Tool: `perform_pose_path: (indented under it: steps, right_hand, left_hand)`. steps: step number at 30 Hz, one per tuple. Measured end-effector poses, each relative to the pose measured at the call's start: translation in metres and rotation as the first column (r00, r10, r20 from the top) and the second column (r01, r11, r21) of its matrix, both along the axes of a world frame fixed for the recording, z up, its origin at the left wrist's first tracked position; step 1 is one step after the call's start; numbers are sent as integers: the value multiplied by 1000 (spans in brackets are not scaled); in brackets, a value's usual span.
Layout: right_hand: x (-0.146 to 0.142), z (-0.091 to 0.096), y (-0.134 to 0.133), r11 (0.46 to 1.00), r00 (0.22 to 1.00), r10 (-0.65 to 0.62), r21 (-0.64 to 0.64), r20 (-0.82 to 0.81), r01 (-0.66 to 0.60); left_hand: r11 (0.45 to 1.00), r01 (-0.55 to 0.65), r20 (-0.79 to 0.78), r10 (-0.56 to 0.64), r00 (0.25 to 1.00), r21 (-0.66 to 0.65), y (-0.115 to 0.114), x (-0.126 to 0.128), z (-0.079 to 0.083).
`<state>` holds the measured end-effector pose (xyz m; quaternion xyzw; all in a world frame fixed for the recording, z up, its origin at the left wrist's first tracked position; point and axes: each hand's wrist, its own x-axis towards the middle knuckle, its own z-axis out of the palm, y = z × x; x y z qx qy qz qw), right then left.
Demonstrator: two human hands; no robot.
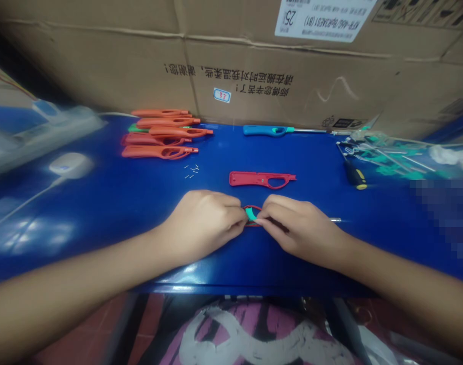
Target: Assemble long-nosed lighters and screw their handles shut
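Note:
My left hand [208, 220] and my right hand [302, 223] meet over the front middle of the blue table, fingers closed on a red lighter casing [254, 224]. A green trigger [251, 214] shows in the casing's loop between my fingertips. Most of the casing is covered by my hands. A metal tube end [335, 220] sticks out beyond my right hand. Just behind my hands lies a separate red casing half [250, 179], its hollow side up. Several small screws or pins [191, 171] are scattered behind my left hand.
Several orange and red lighter casings [161, 152] lie at the back left. A blue lighter [267, 131] rests before the cardboard box [231, 50]. Back right are a screwdriver [355, 176] and a pile of green parts with metal rods [398, 152]. A white corded device [70, 166] sits left.

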<state>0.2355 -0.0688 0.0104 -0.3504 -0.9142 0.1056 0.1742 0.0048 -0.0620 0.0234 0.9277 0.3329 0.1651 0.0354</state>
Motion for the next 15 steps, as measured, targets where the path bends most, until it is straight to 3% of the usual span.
perform_pose_path:
  steps: [3, 7, 15]
  right_hand:
    - [0, 1, 0, 1000, 1000, -5, -19, -7, 4]
    - [1, 1, -1, 998, 1000, 3, -60, -4, -3]
    - [2, 1, 2, 992, 997, 25, -122, -68, -33]
  left_hand:
    - [970, -61, 59, 77, 995, -234, 1, 1, 3]
    - [873, -72, 88, 130, 988, -482, 3, 3, 8]
    - [724, -21, 166, 186, 968, -690, 6, 0, 7]
